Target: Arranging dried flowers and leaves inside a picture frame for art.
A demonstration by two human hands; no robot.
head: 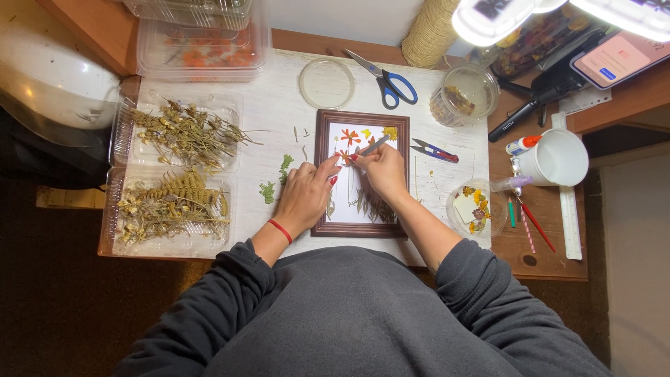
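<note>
Grey sleeves (349, 314) cropped below, right hand (382, 167) covering tweezers' (372, 146) tips

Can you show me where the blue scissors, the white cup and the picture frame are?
blue scissors (399, 86): head view, on a blue handle loop.
white cup (558, 159): head view, on its rim.
picture frame (320, 174): head view, on its left brown edge.

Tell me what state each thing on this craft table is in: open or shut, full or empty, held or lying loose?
Left hand: resting on the frame, holding nothing.
Right hand: gripping the tweezers.
Tweezers: held, tips over the white sheet.
Picture frame: lying flat, pressed flowers on its sheet.
Blue scissors: lying loose, slightly open.
Small snips: lying loose.
White cup: upright, looks empty.
Trays of dried plants: uncovered, filled.
Round lid: lying alone.
</note>
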